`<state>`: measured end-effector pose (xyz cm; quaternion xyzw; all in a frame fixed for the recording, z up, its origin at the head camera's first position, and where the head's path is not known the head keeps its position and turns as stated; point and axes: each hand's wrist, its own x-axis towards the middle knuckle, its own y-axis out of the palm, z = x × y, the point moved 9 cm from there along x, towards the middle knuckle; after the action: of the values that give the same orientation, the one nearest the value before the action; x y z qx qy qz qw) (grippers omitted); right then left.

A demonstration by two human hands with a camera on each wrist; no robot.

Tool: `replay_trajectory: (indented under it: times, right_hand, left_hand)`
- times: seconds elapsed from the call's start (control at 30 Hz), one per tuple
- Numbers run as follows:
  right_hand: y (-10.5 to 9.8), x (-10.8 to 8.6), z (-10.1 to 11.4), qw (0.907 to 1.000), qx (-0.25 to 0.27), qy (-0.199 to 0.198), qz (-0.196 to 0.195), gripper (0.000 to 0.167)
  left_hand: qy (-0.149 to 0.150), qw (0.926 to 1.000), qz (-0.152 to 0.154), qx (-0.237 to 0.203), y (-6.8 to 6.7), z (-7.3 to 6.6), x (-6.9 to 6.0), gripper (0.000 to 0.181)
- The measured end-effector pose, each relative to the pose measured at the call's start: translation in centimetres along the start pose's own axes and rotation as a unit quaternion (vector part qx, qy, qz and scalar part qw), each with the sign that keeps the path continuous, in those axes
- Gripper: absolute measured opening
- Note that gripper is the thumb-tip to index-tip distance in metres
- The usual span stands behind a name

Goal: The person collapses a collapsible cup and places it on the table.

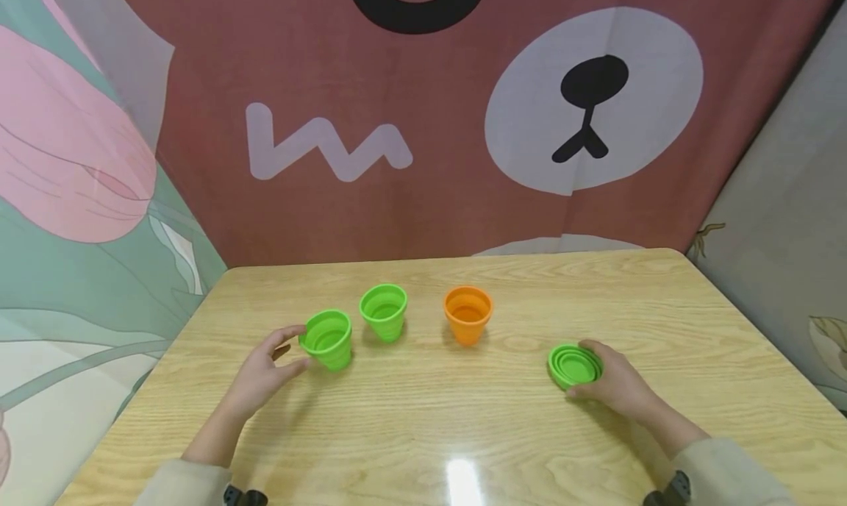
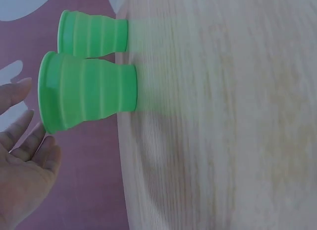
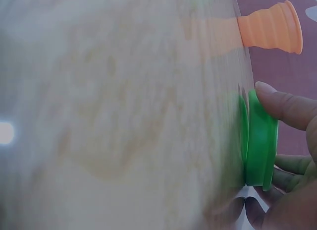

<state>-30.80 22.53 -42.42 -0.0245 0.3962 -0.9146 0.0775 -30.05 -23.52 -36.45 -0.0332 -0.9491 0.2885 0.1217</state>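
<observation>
A green collapsible cup (image 1: 329, 344) stands expanded and upright at the left of the table. My left hand (image 1: 263, 373) is beside it, fingers relaxed and spread, the fingertips at or very near its rim; in the left wrist view, the thumb (image 2: 15, 95) is apart from the cup (image 2: 91, 91). On the right, my right hand (image 1: 615, 381) grips a flattened green collapsible cup (image 1: 574, 366) by its edge, thumb on one side and fingers on the other. In the right wrist view, this collapsed cup (image 3: 261, 141) is low over or on the tabletop.
A second expanded green cup (image 1: 384, 311) stands behind and right of the left one. An expanded orange cup (image 1: 467, 315) stands near the middle. The wooden table (image 1: 397, 432) ends at a printed cloth backdrop (image 1: 370, 219).
</observation>
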Motion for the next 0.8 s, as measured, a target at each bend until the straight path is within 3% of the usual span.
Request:
replay_trajectory:
  times: [0.23,0.4,0.8]
  right_hand:
    - [0.21,-0.09,0.06,0.9999,-0.007,0.002,0.007,0.094]
    - [0.38,-0.08,0.07,0.9999,-0.012,0.003,0.011,0.095]
    - [0.51,-0.09,-0.15,0.9994,-0.023,0.017,0.018,0.098]
  left_hand:
    - [0.019,0.9996,-0.003,0.022,0.3,-0.2,0.15,0.04]
    - [0.021,0.9976,-0.017,0.064,0.05,-0.4,0.16,0.036]
    - [0.066,0.9904,-0.02,0.12,0.41,-0.61,0.31,0.021]
